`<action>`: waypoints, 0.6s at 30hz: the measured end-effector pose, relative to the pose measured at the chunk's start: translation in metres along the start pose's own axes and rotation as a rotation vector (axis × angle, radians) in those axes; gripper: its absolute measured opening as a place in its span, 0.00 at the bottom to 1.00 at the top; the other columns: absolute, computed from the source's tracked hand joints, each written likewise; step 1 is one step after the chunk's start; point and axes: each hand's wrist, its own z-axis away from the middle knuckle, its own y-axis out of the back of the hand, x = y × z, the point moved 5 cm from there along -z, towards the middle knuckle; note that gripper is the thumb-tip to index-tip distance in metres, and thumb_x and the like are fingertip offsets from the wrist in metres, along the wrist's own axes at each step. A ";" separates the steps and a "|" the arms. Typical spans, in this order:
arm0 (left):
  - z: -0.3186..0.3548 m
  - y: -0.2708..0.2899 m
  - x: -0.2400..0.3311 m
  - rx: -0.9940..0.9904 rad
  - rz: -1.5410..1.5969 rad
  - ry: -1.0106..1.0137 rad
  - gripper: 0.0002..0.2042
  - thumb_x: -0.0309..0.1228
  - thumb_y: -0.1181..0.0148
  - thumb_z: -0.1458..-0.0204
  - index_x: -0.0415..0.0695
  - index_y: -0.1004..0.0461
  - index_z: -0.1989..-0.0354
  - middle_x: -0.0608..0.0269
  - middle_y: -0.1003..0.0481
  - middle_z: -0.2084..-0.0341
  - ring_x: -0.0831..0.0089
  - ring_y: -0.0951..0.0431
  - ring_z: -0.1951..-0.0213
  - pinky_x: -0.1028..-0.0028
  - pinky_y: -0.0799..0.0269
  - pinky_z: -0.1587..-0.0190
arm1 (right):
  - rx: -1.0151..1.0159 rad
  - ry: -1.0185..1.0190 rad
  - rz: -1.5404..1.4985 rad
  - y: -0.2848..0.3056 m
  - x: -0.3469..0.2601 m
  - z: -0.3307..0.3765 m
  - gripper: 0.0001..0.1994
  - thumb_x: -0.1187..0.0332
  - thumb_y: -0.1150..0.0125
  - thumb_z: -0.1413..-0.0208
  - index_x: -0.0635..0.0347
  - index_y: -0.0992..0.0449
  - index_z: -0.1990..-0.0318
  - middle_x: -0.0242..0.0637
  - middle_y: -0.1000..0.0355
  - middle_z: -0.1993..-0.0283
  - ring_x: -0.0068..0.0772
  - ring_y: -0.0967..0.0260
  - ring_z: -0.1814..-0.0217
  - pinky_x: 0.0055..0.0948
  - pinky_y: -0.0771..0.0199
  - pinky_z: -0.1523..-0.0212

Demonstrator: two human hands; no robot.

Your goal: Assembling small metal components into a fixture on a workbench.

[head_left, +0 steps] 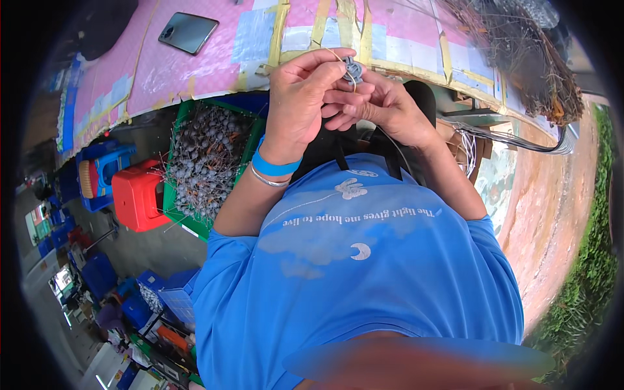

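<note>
Just in front of the table's near edge, both my hands meet over a small round grey openwork piece (351, 71) with a thin yellowish strand looped at it. My left hand (300, 91), with a blue band and a silvery bracelet at the wrist, pinches the piece between thumb and fingers. From the other side my right hand (395, 112) comes in with its fingers bent and its thumb pressed against them. Its fingertips lie close under the piece and overlap the left fingers. Whether they grip the strand or something else is hidden.
A phone (188, 32) lies on the pink, taped-over table (214, 65). Thin dark wires (520, 58) are heaped at its right end. Left of me stand a green crate (170, 195) of grey balls on wires and a red stool (134, 198). Bundled wires (539, 146) hang over the right edge.
</note>
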 end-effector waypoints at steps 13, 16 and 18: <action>0.006 -0.016 -0.004 -0.174 -0.232 -0.006 0.09 0.22 0.44 0.46 0.29 0.23 0.59 0.55 0.22 0.71 0.67 0.18 0.76 0.76 0.21 0.75 | 0.179 0.343 0.018 0.021 -0.033 -0.009 0.10 0.70 0.46 0.36 0.67 0.22 0.57 0.47 0.25 0.51 0.38 0.28 0.44 0.35 0.30 0.43; 0.004 -0.011 -0.002 -0.172 -0.193 0.021 0.10 0.25 0.46 0.45 0.32 0.24 0.58 0.47 0.20 0.68 0.66 0.18 0.77 0.77 0.22 0.76 | 0.229 0.388 0.038 0.021 -0.036 -0.008 0.09 0.71 0.46 0.37 0.67 0.21 0.63 0.47 0.23 0.56 0.38 0.27 0.49 0.34 0.29 0.46; 0.003 -0.010 -0.002 -0.162 -0.185 0.052 0.10 0.25 0.46 0.45 0.33 0.24 0.58 0.48 0.20 0.68 0.66 0.18 0.77 0.77 0.23 0.77 | 0.258 0.382 0.041 0.020 -0.033 -0.008 0.08 0.72 0.45 0.37 0.67 0.21 0.63 0.45 0.23 0.57 0.34 0.26 0.54 0.33 0.29 0.49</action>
